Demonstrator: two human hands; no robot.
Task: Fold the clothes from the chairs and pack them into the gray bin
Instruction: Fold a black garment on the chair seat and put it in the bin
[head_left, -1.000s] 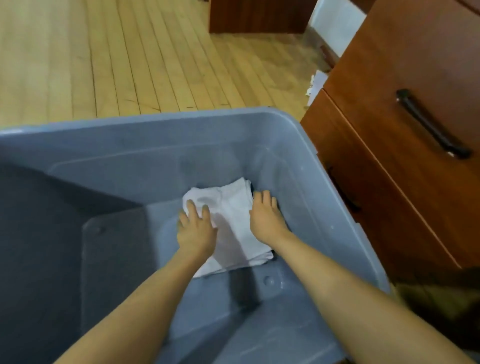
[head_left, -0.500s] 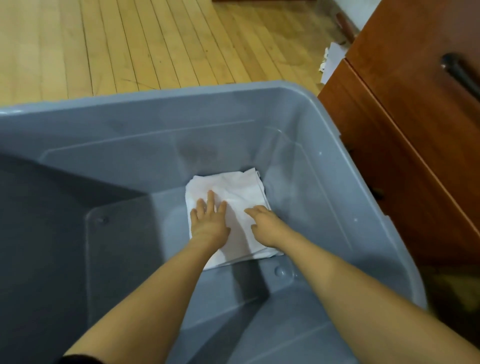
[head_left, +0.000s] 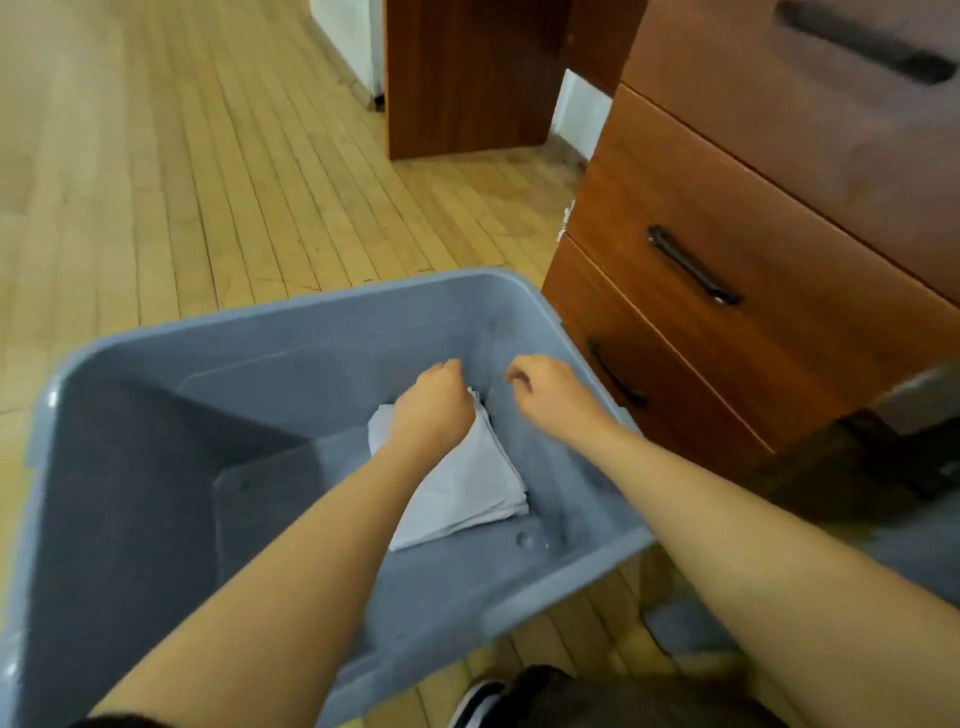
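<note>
Head view
Folded garment: we see the white folded cloth (head_left: 467, 483) flat on the floor of the gray bin (head_left: 156, 467), at its right side, probably to leave the left free for more.
Left hand (head_left: 431, 405): above the cloth's far edge, fingers loosely curled, grasping nothing.
Right hand (head_left: 550, 395): just right of the cloth, loosely curled, empty.
Surroundings: wooden drawers (head_left: 727, 312) stand right of the bin on the plank floor (head_left: 182, 182).
Our judgement: this piece is packed.
</note>
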